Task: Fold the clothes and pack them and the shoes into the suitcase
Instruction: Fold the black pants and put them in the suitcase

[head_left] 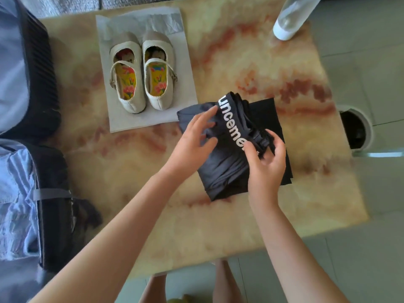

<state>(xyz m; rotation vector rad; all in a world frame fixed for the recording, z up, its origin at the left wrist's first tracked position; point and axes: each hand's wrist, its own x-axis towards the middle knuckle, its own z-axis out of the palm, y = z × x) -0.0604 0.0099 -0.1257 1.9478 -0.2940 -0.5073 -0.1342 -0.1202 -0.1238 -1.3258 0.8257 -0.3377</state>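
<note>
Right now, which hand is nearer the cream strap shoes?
Left. The left hand rests on the folded black garment, at its edge nearest the cream strap shoes; the right hand grips its farther side.

Shoes (142, 75) on paper (153, 119) — left of garment (225, 169)

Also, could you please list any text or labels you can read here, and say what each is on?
"unceme": white letters along the dark garment; the word is cut off by the fold at one end and by the right hand at the other.
Shoes: flower-print insoles, no readable text.
Bottle: no label can be read.
</note>
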